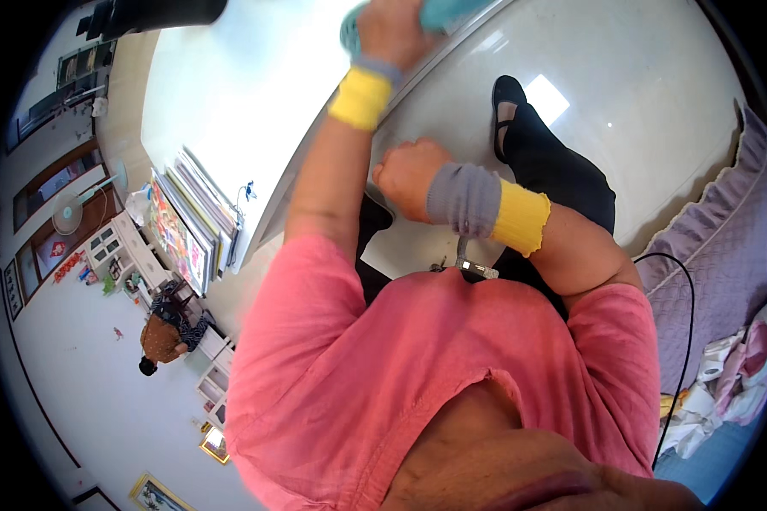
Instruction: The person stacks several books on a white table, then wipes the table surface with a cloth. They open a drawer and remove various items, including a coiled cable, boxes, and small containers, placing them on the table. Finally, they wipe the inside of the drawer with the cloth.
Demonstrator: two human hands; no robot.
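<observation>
At the top edge, my left hand (393,32) is closed around a teal cloth (450,14) above the white tabletop (249,83), close to its metal-trimmed edge. The cloth is blurred and partly cut off by the frame. My right hand (412,179) is curled into a fist in front of my body, over the floor, with nothing visible in it. A grey and yellow knitted cuff (361,96) circles my left wrist. Its match, a longer grey and yellow cuff (486,204), covers my right wrist.
A stack of books or boards (192,223) stands on the table's left part. Far left are a fan (67,211), a white cabinet (131,243) and another person (166,332). On the right lie a purple quilted cover (709,287) and a black cable (690,332). Glossy tiles (645,115) form the floor.
</observation>
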